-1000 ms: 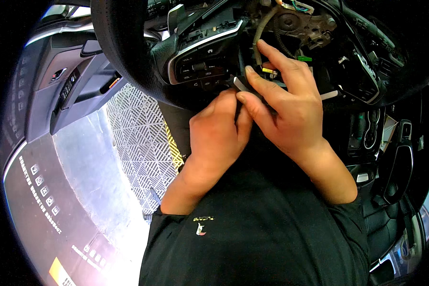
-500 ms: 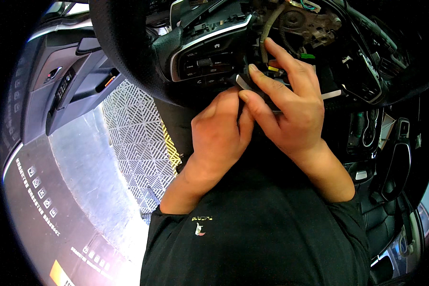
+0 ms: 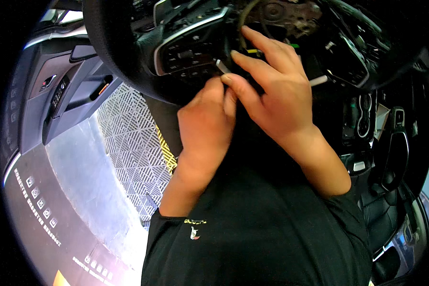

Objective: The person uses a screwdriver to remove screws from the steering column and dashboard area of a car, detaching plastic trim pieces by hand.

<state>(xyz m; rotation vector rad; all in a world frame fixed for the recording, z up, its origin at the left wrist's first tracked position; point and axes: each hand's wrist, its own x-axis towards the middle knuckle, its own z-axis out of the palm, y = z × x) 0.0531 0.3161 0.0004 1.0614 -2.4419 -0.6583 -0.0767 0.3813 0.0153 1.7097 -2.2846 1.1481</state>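
A black steering wheel [image 3: 107, 57] with its middle uncovered is in front of me. My left hand [image 3: 205, 119] is closed at the lower edge of the hub, its fingertips bent under and hidden, so what they grip cannot be made out. Close beside it, my right hand [image 3: 283, 97] has its fingers stretched apart over the opening. The right thumb reaches to the lower end of a short silver trim strip [image 3: 222, 67]. Left of the hands sits a black button panel [image 3: 186, 57] with a silver border. Bare metal and wiring show in the hub [image 3: 293, 16].
An open car door [image 3: 57, 90] stands to the left, above grey floor grating [image 3: 128, 128] with a yellow edge. On the right are the centre console [image 3: 357, 119] and a black seat [image 3: 379, 214]. Another silver strip [image 3: 318, 80] lies right of my right hand.
Both hands and the wheel appear shifted left and slightly up in the picture, as the view has moved. The right thumb and fingers are spread a little farther apart.
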